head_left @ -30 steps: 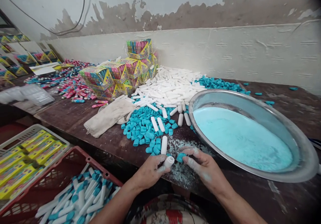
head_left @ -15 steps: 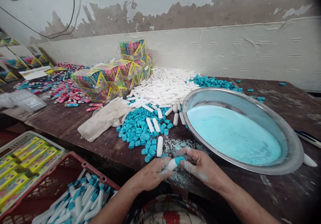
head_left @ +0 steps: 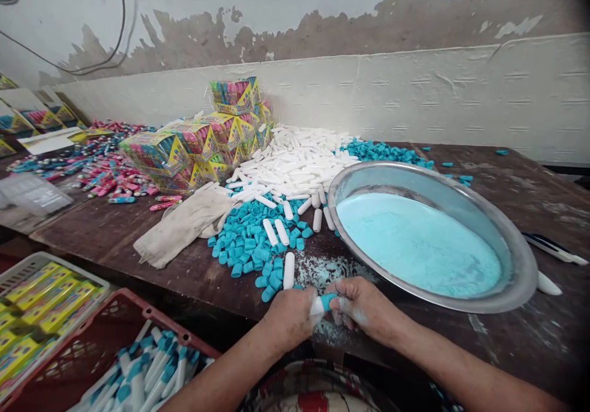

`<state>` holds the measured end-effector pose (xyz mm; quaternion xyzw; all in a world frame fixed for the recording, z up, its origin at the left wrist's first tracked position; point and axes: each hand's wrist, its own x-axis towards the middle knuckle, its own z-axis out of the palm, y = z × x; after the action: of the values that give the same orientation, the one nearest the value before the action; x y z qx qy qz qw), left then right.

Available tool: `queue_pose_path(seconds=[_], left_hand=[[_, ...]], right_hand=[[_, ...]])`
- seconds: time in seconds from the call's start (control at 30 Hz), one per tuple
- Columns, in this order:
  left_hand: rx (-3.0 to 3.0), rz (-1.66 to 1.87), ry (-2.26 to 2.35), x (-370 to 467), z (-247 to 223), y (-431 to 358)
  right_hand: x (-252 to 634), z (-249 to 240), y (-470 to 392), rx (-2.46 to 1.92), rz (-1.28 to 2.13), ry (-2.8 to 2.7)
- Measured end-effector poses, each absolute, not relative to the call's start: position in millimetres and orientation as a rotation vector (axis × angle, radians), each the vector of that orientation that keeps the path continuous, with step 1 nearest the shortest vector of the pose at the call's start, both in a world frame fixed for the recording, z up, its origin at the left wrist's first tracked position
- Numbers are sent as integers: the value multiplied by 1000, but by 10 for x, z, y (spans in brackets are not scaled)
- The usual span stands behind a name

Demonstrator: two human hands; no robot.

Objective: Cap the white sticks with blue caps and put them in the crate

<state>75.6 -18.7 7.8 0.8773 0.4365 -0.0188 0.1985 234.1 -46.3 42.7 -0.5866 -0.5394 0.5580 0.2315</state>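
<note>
From my remote station I log the left hand (head_left: 290, 316) closed around a white tube (head_left: 317, 307), most of it hidden in the fist, one end projecting toward the right hand (head_left: 364, 307). That end meets a blue cap (head_left: 327, 301), which the right thumb and bent fingers pinch tight; I cannot tell whether it is fully seated. Tube and cap sit between the two hands, above the front of the dark table (head_left: 110, 240). Containers: metal basin (head_left: 525, 283), right of the hands, holding pale blue powder (head_left: 415, 240); red crate (head_left: 184, 338), lower left, holding blue-capped white tubes (head_left: 138, 384); pale crate (head_left: 104, 288) beyond it, holding yellow boxes (head_left: 64, 298). Counts: one tube and one cap in hand, one basin, two crates, one loose white tube (head_left: 289, 270) just past the left hand; heaped blue caps (head_left: 251, 233) too many to count.
</note>
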Motion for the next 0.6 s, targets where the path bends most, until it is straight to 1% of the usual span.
queue_pose_path(seconds=[0.13,0.2,0.33,0.47,0.6], left_hand=[[2429,-76,1280,787,86,-168],[2420,-75,1312,795,81,-171],[2408,-17,1357,764,73,-162],[2385,42,1433,587,97,-65],[2238,241,1630,268,145,27]], right_hand=[[2261,318,-436,-1670,1267,-1556],[2226,325,-431,-1686,1200,-1583],[2209,421,-416,-1682,1191,-1654],[2243,419,-233,-1495,1273,-1799],[2203,256,174,-1537,970,-1654]])
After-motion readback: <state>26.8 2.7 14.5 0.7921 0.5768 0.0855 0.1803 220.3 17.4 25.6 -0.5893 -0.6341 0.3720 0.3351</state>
